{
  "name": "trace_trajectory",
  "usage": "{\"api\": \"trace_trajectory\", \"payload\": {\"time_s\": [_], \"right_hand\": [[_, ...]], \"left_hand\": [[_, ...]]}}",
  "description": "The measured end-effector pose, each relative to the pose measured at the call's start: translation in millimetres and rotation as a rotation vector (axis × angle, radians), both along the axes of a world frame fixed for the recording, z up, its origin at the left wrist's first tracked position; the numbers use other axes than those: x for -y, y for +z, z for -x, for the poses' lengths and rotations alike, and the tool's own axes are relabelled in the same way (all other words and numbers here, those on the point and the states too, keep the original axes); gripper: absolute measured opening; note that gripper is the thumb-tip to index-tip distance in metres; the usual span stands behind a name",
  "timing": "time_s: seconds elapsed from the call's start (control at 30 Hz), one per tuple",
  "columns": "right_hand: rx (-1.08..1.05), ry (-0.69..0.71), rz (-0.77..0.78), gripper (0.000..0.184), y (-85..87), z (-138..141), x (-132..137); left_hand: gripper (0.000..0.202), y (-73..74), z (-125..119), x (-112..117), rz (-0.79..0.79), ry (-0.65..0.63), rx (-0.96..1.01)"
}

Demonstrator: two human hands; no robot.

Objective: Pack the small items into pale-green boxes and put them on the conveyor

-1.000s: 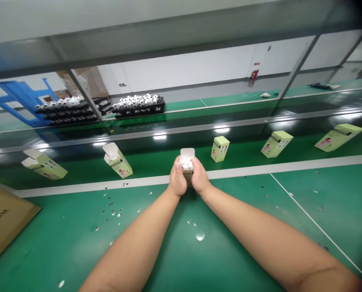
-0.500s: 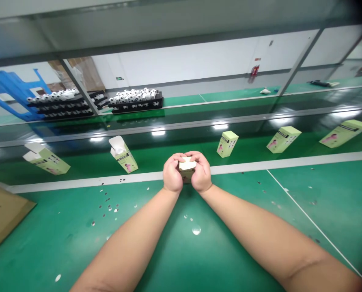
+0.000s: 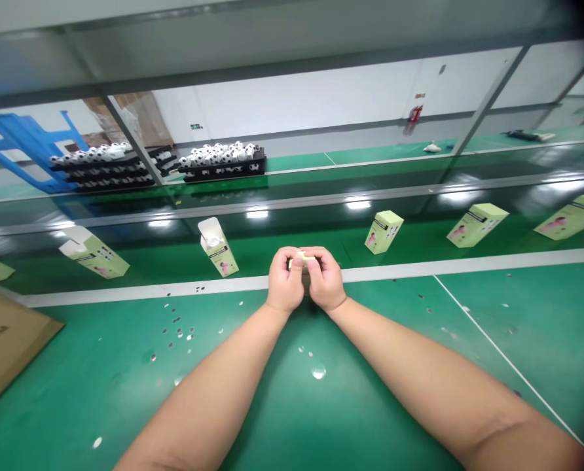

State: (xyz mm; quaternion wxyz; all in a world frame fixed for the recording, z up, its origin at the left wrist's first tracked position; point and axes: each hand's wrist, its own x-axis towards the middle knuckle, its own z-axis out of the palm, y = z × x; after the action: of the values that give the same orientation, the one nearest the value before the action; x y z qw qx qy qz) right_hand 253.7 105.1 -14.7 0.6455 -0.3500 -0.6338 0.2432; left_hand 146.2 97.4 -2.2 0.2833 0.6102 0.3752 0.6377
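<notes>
Between my hands, at the white edge strip of the green belt, is a light green carton (image 3: 306,259), mostly hidden by my fingers. My left hand (image 3: 286,280) wraps its left side and my right hand (image 3: 326,279) its right side. Both thumbs press on the carton's top from the near side, with the other fingers curled around the far side. Left of my hands, a carton with a raised white flap (image 3: 219,247) stands on the belt, tilted in view. To the right stands a carton with its top closed (image 3: 383,231).
Another open-topped carton (image 3: 95,254) is farther left, and more closed cartons (image 3: 477,226) are to the right. A brown cardboard box (image 3: 12,353) sits at the left edge. Small round bits (image 3: 177,330) lie scattered on the green table. Black trays of black-and-white balls (image 3: 223,167) stand behind.
The cartons on the belt have shifted to the right. My thumbs have come together over the top of the held carton, covering much of the pale top seen before.
</notes>
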Motion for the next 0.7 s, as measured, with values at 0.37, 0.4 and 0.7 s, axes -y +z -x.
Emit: {"api": "trace_trajectory", "payload": {"time_s": [0.37, 0.4, 0.7], "right_hand": [[-0.094, 0.09, 0.059, 0.016, -8.2, 11, 6], [-0.105, 0.113, 0.066, 0.015, -8.6, 12, 7], [0.433, 0.058, -0.127, 0.032, -3.8, -29, -27]], "left_hand": [[0.007, -9.0, -5, 1, 0.112, -0.069, 0.149], [0.006, -10.4, -6, 0, 0.119, -0.071, 0.153], [0.032, 18.4, 29, 3, -0.218, 0.306, -0.323]]}}
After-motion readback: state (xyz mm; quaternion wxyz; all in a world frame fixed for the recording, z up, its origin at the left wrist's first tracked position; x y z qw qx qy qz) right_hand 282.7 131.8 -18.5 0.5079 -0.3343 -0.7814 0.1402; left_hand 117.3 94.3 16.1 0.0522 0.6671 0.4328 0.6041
